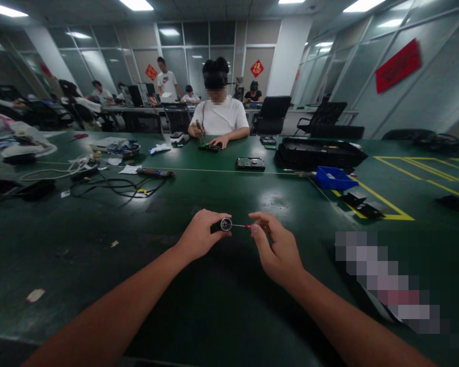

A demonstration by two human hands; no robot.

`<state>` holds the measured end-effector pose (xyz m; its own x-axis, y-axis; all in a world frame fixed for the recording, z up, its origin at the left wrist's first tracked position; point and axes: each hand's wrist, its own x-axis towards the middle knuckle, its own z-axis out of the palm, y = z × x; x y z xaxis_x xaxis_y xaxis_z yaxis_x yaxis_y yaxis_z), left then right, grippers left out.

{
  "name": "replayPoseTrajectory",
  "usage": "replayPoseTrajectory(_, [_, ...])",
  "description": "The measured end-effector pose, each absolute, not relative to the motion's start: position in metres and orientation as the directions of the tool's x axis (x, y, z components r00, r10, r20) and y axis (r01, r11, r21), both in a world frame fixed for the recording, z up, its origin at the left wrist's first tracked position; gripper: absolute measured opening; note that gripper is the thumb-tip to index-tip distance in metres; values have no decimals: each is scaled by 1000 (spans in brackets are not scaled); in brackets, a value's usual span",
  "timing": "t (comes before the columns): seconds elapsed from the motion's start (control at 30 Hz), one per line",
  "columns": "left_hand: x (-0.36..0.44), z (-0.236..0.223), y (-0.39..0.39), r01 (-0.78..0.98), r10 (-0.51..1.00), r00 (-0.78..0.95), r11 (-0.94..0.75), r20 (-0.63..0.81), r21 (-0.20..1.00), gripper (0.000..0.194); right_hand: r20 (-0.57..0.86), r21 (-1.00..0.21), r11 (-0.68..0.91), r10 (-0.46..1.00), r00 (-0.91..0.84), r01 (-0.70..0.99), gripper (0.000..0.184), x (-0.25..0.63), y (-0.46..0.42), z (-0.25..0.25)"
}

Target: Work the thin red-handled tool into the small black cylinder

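Between the thumb and fingers of my left hand (201,235) is a small round part (226,224) with a silvery rim and a dark inside, its open end facing me. My right hand (277,247) grips a screwdriver (241,226) by its handle, which the fingers mostly cover. The thin metal shaft points left, and its tip meets the round part; whether it sits in a screw is too small to tell. Both hands are just above the green table (229,316).
Across the table a person (219,114) works on a dark board. A hard drive (250,163), a black casing (321,153) and a blue bin (335,178) are at the right. Black cables (110,188) and a dark tool (155,173) lie to the left. A blurred-out object (386,285) is near my right forearm.
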<state>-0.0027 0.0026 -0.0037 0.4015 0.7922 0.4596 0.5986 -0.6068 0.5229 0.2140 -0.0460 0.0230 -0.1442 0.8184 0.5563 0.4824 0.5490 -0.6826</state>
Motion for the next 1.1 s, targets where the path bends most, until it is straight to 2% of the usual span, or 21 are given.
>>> replayPoseTrajectory(0.13, [-3, -2, 2, 605, 804, 387, -590, 450, 534, 37, 440, -871, 428, 898, -6, 243, 22, 212, -38, 16])
replayPoseTrajectory(0.3, [-3, -1, 3, 613, 816, 371, -574, 444, 543, 36, 298, -954, 296, 946, 127, 40, 29, 212, -26, 11])
replayPoseTrajectory(0.5, [-1, -2, 2, 622, 822, 362, -564, 440, 543, 37, 429, -894, 402, 896, 115, 199, 23, 213, -32, 13])
replayPoseTrajectory(0.77, [-1, -1, 1, 633, 816, 377, -572, 438, 521, 38, 451, -850, 419, 892, 28, 319, 24, 213, -36, 17])
replayPoseTrajectory(0.93, [-2, 0, 1, 633, 820, 375, -567, 432, 527, 38, 518, -701, 434, 855, -14, 566, 24, 216, -41, 26])
replayPoseTrajectory(1.1, [-2, -2, 1, 623, 818, 370, -570, 440, 536, 37, 594, -589, 495, 801, -74, 639, 32, 215, -44, 30])
